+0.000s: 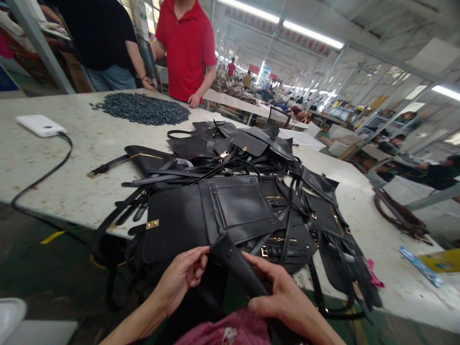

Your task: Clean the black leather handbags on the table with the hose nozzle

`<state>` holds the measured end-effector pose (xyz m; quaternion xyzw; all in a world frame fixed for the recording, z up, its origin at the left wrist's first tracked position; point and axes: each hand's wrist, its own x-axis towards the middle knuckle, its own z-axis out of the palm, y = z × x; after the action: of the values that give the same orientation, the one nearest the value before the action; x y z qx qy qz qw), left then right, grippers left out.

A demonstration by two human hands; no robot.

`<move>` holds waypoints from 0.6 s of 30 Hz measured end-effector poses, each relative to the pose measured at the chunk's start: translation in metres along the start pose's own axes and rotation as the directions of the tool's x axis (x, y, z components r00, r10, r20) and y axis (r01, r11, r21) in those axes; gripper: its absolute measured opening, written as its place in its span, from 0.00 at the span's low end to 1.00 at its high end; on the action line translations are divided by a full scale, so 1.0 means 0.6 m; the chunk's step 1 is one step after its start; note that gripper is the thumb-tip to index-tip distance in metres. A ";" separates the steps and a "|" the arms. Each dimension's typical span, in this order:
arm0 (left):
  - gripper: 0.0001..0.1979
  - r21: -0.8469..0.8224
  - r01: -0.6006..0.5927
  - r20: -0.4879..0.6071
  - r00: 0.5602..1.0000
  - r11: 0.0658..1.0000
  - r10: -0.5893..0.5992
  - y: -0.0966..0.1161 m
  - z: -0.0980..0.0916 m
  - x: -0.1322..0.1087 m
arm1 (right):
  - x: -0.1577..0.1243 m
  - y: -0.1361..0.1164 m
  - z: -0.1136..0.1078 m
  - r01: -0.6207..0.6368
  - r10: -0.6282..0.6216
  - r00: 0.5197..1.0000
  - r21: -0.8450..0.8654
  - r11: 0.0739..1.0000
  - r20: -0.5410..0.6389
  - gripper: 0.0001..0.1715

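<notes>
A black leather bag piece lies at the front edge of the table, its near part folded up and hanging toward my lap. My right hand is closed on this folded part, thumb on the near side and fingers behind. At the left, my left hand has its fingers curled, the fingertips meeting the edge of the same bag piece. Joined to it are a flat panel with a framed pocket and a smooth flap bearing a gold clasp. The underside of the piece is hidden.
More black bag parts and straps are heaped behind, others at the right. Beyond lies a pile of small dark pieces. A white power bank trails a cable off the table. Two people stand across the table.
</notes>
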<state>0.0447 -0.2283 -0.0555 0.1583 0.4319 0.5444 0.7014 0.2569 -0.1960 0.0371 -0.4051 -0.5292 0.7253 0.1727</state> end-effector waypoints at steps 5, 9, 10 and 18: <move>0.12 0.035 -0.060 -0.020 0.998 0.998 0.061 -0.005 0.001 -0.002 | 0.017 0.002 0.010 0.056 -0.055 0.998 0.030 0.998 -0.033 0.41; 0.13 0.051 -0.028 -0.040 0.999 0.998 0.030 0.007 0.011 -0.011 | 0.030 -0.001 -0.009 0.095 -0.089 0.986 0.033 0.995 -0.139 0.43; 0.13 0.042 0.002 -0.054 0.999 0.999 0.000 0.008 0.016 -0.011 | 0.029 -0.002 -0.015 0.095 -0.092 0.984 0.018 0.995 -0.152 0.43; 0.04 -0.276 -0.139 -0.384 0.923 0.951 0.023 -0.024 0.073 0.044 | 0.025 -0.038 -0.031 0.007 -0.011 1.000 -0.184 0.983 -0.025 0.39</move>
<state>0.0889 -0.1987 -0.0517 -0.0385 0.4641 0.6522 0.5981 0.2581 -0.1653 0.0495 -0.4262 -0.5936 0.6672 0.1445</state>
